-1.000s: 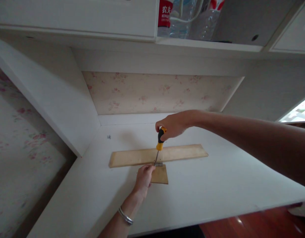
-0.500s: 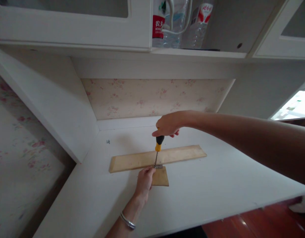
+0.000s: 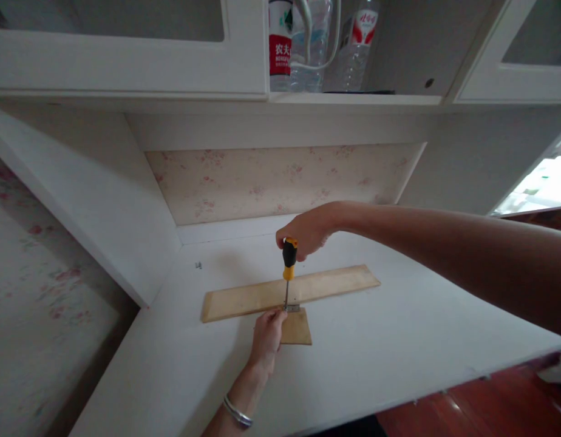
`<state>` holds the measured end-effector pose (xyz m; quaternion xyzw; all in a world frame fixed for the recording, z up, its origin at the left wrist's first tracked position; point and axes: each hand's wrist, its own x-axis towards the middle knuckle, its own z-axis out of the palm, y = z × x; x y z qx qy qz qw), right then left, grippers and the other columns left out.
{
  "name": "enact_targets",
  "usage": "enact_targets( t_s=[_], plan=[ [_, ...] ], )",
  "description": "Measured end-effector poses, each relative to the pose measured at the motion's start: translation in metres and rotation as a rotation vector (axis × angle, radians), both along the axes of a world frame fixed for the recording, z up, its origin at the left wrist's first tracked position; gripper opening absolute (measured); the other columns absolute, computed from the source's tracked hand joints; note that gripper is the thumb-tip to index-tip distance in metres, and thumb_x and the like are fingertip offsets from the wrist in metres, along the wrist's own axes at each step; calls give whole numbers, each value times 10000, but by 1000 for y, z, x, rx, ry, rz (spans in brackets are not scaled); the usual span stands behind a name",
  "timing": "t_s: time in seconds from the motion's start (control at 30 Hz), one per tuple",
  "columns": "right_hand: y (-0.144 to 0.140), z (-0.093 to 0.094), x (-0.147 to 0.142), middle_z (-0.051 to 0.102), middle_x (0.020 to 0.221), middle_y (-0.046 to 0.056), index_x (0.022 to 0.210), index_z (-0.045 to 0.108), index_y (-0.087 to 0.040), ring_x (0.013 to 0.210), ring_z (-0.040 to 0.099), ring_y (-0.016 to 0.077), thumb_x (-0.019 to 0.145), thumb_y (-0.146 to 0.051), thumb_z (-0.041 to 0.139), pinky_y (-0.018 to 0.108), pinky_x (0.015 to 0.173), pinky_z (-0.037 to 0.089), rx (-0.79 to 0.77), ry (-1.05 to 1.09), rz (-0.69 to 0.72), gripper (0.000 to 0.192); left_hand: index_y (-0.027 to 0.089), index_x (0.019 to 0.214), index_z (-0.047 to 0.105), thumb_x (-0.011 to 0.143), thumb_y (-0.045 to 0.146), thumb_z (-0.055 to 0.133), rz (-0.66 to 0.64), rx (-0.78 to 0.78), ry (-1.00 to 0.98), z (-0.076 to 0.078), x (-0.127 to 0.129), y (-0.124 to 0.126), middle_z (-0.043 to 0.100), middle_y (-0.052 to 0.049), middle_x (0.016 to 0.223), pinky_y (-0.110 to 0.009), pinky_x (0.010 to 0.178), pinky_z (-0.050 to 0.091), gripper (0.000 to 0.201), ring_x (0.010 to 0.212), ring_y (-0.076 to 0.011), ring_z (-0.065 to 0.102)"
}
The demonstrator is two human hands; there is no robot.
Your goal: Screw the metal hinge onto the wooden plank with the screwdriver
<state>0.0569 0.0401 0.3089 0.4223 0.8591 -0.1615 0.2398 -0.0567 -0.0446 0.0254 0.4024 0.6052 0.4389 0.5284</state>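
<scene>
My right hand [image 3: 305, 230] grips the black and yellow handle of a screwdriver [image 3: 288, 267], held upright with its tip down on a small metal bracket [image 3: 293, 308]. The bracket sits where a long wooden strip [image 3: 244, 296] meets a small wooden piece [image 3: 297, 328] on the white desk [image 3: 399, 340]. My left hand [image 3: 268, 337], with a metal bangle on its wrist, rests on the small piece, its fingertips pinched at the screwdriver's tip.
A few small screws [image 3: 198, 265] lie at the desk's back left. White side panels and a floral back wall enclose the desk. Above, a shelf holds plastic water bottles [image 3: 308, 45] between cabinet doors. Red wooden floor [image 3: 481, 406] shows past the desk's front edge.
My right hand has turned on the screwdriver handle, shifting its grip from the top to around it. The view tilted upward slightly. The wood pieces and my left hand stayed put.
</scene>
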Motion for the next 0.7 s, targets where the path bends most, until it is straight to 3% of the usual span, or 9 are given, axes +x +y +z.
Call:
enact_targets(
  t_s=[0.13,0.2,0.27,0.33,0.4,0.5,0.57,0.63,0.7],
  plan=[
    [2,-3,0,625,767,108,1020,613,-81,533,568,185,827,-591,426,330,520,433,27,-50,-69,577,168,585,513,695,373,573,3,-9,-3,-1,0,1,367,55,482,-205,381,167,240,412,-77,317],
    [4,-5,1,622,724,114,939,635,-65,544,569,187,864,-540,380,328,530,430,55,-72,-53,545,173,561,479,696,377,574,0,3,-9,-3,-1,2,332,62,472,-207,388,159,262,409,-74,291],
    [4,-5,2,639,789,94,1095,588,-98,592,583,180,818,-401,519,302,548,430,60,-45,-4,417,173,554,468,696,379,576,-5,18,-12,-5,-1,2,318,64,472,-208,399,159,273,416,-73,283],
    [3,-5,3,644,897,73,1282,458,-169,642,595,173,707,-303,658,283,573,433,57,-1,33,623,171,557,477,696,383,579,-7,35,-15,-7,-1,2,328,63,476,-210,411,163,273,426,-75,284],
    [2,-4,4,644,911,72,1351,372,-183,630,600,177,682,-377,693,291,577,438,43,20,-17,768,171,560,487,696,386,579,-4,51,-13,-9,-1,3,346,60,480,-212,421,173,271,438,-79,293],
    [1,-5,3,641,750,84,1229,503,-94,546,592,187,809,-565,497,322,568,437,40,-31,-150,631,169,562,501,699,375,575,2,77,16,-9,-1,3,373,54,487,-214,442,202,258,464,-90,331],
    [1,-6,3,636,697,83,1091,590,-80,534,592,179,866,-509,425,321,585,430,81,-41,-114,511,165,556,509,697,370,575,0,110,31,-8,-1,3,401,45,502,-215,465,228,258,497,-98,369],
    [3,-7,4,655,783,75,1101,588,-113,568,603,163,838,-398,505,303,607,424,116,10,-18,397,163,551,513,699,371,574,-2,129,35,-6,-2,3,414,40,509,-216,478,240,263,518,-104,387],
    [3,-8,4,658,917,68,1207,525,-159,625,614,159,746,-353,626,287,622,423,145,69,45,510,165,553,517,700,371,573,-5,113,34,-5,-1,2,407,40,502,-217,475,235,259,509,-104,379]
  ],
)
